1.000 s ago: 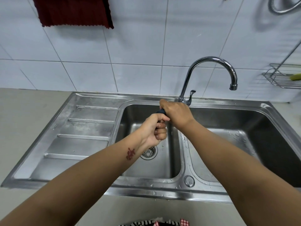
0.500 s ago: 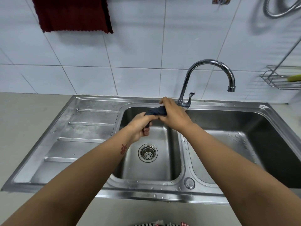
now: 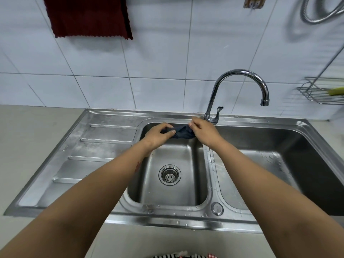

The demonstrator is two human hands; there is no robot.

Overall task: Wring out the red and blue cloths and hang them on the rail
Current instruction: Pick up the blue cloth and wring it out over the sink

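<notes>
A dark blue cloth (image 3: 181, 132), bunched and twisted, stretches between my two hands above the back of the left sink basin (image 3: 186, 192). My left hand (image 3: 158, 135) grips its left end. My right hand (image 3: 203, 132) pinches its right end with thumb and fingers. The red cloth (image 3: 89, 15) hangs flat against the white tiled wall at the top left; the rail that carries it is out of view.
A curved chrome tap (image 3: 240, 86) rises behind my right hand, spout over the right basin (image 3: 279, 164). The ribbed draining board (image 3: 83, 151) lies to the left. A wire rack (image 3: 320, 92) and a coiled hose (image 3: 320, 12) hang on the wall at right.
My hands have drawn apart sideways, from a tight wringing grip to holding the blue cloth by its ends. The cloth has loosened and lengthened. The view has tilted up slightly.
</notes>
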